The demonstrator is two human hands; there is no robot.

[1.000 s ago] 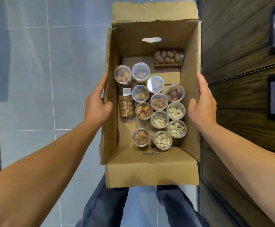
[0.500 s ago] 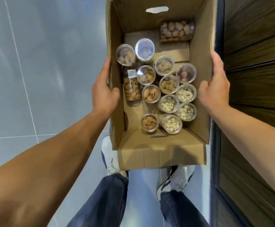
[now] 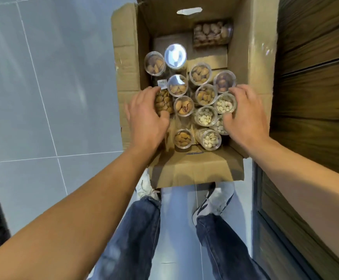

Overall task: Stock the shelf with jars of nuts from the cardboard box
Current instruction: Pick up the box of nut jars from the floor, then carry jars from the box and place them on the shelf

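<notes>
An open cardboard box stands on the floor and holds several clear jars of nuts, most of them upright. My left hand is inside the box at its left wall. Its fingers and thumb wrap a jar of almonds that lies on its side. My right hand is at the right wall, fingers and thumb curled around an upright jar of pistachios. Both jars still rest in the box. Another jar lies on its side at the far end.
A dark wooden shelf unit runs along the right, close against the box. Grey floor tiles spread to the left. My legs in jeans and white shoes stand just behind the box's near flap.
Both hands have let go of the box's outer sides and moved inside it onto jars. The box now sits lower, on the floor.
</notes>
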